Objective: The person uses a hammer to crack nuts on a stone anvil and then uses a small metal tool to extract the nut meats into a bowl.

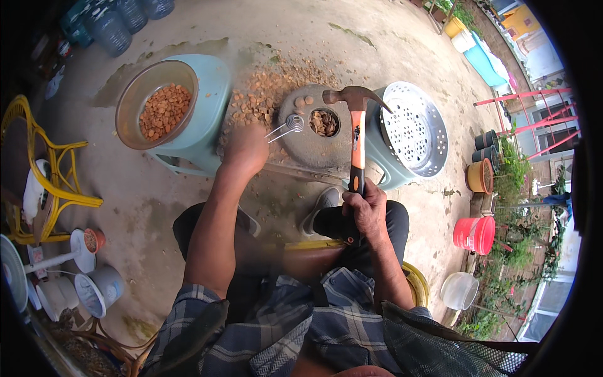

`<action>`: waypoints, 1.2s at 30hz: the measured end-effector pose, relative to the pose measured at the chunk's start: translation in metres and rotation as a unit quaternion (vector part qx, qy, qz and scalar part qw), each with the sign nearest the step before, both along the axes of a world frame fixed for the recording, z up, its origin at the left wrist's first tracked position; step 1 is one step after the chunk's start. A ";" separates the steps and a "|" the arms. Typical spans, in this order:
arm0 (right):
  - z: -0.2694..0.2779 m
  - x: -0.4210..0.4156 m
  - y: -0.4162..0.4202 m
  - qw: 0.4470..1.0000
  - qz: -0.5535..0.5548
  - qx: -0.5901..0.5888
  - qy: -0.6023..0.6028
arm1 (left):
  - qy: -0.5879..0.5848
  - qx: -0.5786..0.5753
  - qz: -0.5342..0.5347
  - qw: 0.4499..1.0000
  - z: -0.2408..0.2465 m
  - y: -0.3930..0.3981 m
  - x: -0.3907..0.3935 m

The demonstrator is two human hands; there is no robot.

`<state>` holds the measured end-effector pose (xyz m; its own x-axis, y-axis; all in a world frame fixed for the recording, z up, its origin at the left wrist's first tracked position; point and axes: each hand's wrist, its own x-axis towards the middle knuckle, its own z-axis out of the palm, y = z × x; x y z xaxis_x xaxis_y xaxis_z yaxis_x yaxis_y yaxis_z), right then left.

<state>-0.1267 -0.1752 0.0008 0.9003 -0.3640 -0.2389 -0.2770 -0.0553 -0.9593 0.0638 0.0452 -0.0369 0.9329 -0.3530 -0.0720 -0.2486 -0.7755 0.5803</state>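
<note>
My right hand point(365, 207) grips a claw hammer point(358, 141) by its black and orange handle, the head pointing away from me over the right side of a round stone block point(301, 146). In my left hand point(247, 148), slightly blurred, is a wire tool point(295, 123) with a coiled end, held over the stone's left part. Cracked brown shells point(323, 123) fill the round hollow in the stone. Two whole pits point(304, 101) rest on its far rim. Left of the stone spreads a heap of pits and shell pieces point(256, 94).
At left, a brown bowl point(123, 110) holding kernels point(165, 110) stands on a blue-green plastic stool point(212, 85). A perforated metal pan point(414, 127) tilts on another stool point(374, 136) at right. Farther out are a yellow-framed chair point(61, 188), a red bucket point(473, 234) and large water bottles point(110, 30).
</note>
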 end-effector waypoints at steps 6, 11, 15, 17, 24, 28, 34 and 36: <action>-0.002 -0.014 0.017 0.951 0.057 -0.302 -0.029 | 0.008 -0.002 0.002 1.000 0.008 -0.003 -0.003; 0.005 -0.011 0.022 0.947 0.064 -0.316 0.004 | 0.011 -0.023 -0.010 1.000 0.004 -0.002 0.001; 0.038 -0.011 0.031 0.946 0.036 -0.314 -0.070 | -0.011 -0.028 -0.010 1.000 0.002 0.000 -0.002; 0.044 -0.011 0.035 0.947 0.020 -0.313 -0.067 | -0.015 -0.031 -0.010 0.999 0.006 -0.001 -0.003; -0.002 -0.011 0.022 0.903 0.119 -0.413 0.024 | -0.044 0.002 -0.031 0.999 0.004 -0.002 -0.006; 0.028 -0.015 0.028 0.942 0.064 -0.328 -0.013 | -0.041 -0.022 -0.015 0.999 0.007 -0.001 -0.003; 0.022 -0.020 0.019 0.953 0.022 -0.301 -0.013 | -0.012 -0.005 -0.002 1.000 -0.003 0.009 0.002; 0.015 -0.023 0.016 0.956 0.013 -0.294 -0.006 | -0.011 -0.002 0.003 1.000 0.002 0.015 0.003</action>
<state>-0.1497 -0.1593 0.0157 0.9125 -0.4090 0.0098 -0.2572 -0.5920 -0.7638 0.0673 0.0606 -0.0348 0.9361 -0.3482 -0.0497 -0.2577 -0.7751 0.5770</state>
